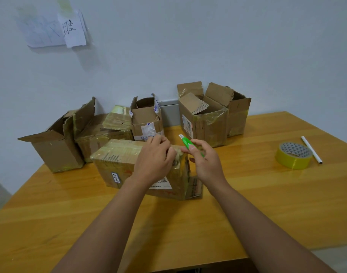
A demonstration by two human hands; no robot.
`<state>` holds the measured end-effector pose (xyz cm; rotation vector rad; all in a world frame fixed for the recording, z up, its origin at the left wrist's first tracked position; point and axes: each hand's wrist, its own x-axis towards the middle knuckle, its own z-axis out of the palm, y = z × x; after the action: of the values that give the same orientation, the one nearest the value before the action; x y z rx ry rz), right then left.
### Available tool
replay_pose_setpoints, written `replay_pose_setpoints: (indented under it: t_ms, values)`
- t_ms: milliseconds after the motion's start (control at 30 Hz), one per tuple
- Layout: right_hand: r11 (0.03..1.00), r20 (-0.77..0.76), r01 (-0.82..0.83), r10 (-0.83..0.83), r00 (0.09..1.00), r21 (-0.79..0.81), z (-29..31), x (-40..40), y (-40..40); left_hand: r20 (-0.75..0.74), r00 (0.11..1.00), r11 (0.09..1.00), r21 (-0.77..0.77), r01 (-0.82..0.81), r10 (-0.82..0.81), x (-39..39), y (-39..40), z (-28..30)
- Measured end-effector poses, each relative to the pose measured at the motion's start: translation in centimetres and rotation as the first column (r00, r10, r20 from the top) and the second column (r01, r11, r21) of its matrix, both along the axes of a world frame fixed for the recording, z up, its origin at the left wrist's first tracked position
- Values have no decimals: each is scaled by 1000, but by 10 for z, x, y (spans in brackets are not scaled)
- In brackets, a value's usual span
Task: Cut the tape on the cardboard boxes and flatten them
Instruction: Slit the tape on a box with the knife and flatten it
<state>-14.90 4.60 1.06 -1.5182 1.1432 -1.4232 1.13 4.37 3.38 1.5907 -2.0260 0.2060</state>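
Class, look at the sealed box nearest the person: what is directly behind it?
Behind the sealed box stand a taped box and an open box. The left hand covers the sealed box's far edge.
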Motion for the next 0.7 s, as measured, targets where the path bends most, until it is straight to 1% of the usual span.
replay_pose_setpoints:
  t_ms: [67, 100, 167, 300, 367, 500, 600, 700]
  values:
    - [998, 132, -6, -3, 991, 64, -1, -2, 6, -63, 998, 1000, 20, -16, 17, -1, -1, -1]
    - [998, 144, 19, -28, 989, 62, -3, -4, 12, -75, 997, 999, 16, -35, 36, -3, -1, -2]
    - [997, 111, 59, -64, 992, 47, -10, -6, 28, -85, 994, 998, 6, -62, 62, -4, -1, -3]
    - [993, 93, 51, -61, 994, 104, -17, -1, 43, -87, 994, 997, -19, -74, 72, -4, 0, -5]
    - [992, 32, 94, -97, 995, 85, -14, 1, 42, -81, 994, 997, -29, -72, 69, -6, 2, -4]
    - [987, -150, 159, -161, 975, -28, -5, 4, 47, -81, 994, 996, -52, -75, 71, -6, 3, -5]
    - [984, -149, 172, -176, 973, -38, -4, 5, 52, -60, 996, 995, -70, -77, 73, -6, 4, -6]
    - [984, -124, 176, -172, 977, 20, -2, 9, 46, -62, 996, 995, -75, -64, 59, -6, 4, -5]
